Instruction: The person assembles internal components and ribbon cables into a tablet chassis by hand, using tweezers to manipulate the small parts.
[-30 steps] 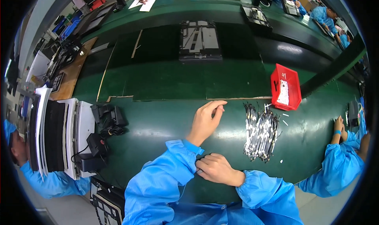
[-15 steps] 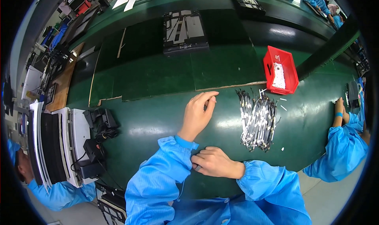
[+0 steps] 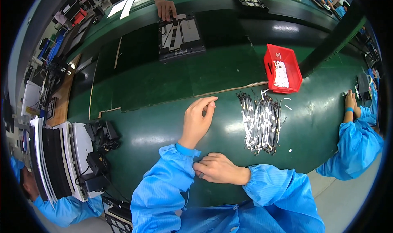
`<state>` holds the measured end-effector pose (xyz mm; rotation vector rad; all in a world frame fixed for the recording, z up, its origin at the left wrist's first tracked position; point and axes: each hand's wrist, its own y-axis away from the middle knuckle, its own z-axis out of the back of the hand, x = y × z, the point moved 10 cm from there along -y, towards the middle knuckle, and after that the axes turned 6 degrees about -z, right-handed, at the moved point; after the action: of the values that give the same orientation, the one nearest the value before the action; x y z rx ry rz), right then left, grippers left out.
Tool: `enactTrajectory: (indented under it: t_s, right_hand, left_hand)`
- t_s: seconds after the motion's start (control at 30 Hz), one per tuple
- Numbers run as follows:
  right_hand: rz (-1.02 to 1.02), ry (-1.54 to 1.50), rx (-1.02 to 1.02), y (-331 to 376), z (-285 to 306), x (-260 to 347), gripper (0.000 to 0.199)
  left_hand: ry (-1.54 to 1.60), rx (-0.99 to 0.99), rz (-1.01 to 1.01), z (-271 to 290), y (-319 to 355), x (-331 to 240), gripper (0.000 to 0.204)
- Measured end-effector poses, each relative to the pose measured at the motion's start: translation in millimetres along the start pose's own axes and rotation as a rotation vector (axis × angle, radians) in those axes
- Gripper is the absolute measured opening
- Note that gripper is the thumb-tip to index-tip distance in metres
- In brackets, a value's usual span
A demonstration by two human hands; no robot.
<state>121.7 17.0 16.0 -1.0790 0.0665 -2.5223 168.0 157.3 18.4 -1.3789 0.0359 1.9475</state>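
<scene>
My left hand (image 3: 198, 119) hovers or rests over the green table, left of a bundle of thin black-and-white cables (image 3: 262, 124). Its fingers are loosely bent, with a gap between thumb and forefinger and nothing in it. Close to the left cuff, my right hand (image 3: 219, 168) lies with its fingers curled in. Their undersides are hidden, so I cannot see whether they hold anything; a small grey thing, perhaps a ring, shows at one finger. Neither hand touches the cables. Beyond them stands a red bin (image 3: 293, 71) holding small white pieces (image 3: 281, 74).
A black-framed flat device (image 3: 183, 40) lies at the far side, another person's hand (image 3: 166, 9) upon it. Black adapters (image 3: 98, 163) and upright stacked panels (image 3: 55, 159) stand left. A green post (image 3: 331, 47) rises at right, near a co-worker's hands (image 3: 350, 104).
Another person's hand has come in from the far side onto the black-framed device. My view has shifted slightly, moving the scene left; my hands keep their pose.
</scene>
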Motion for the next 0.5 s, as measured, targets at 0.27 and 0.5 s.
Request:
enactTrajectory:
  t_s: [0.27, 0.5]
  right_hand:
    - [0.0, 0.01, 0.001, 1.4, 0.1, 0.5, 0.022]
    - [0.009, 0.002, -0.026, 0.7, 0.8, 0.8, 0.02]
  left_hand:
    - [0.033, -0.033, -0.019, 1.1, -0.3, -4.6, 0.016]
    - [0.014, 0.0, 0.011, 0.3, -0.6, -1.8, 0.018]
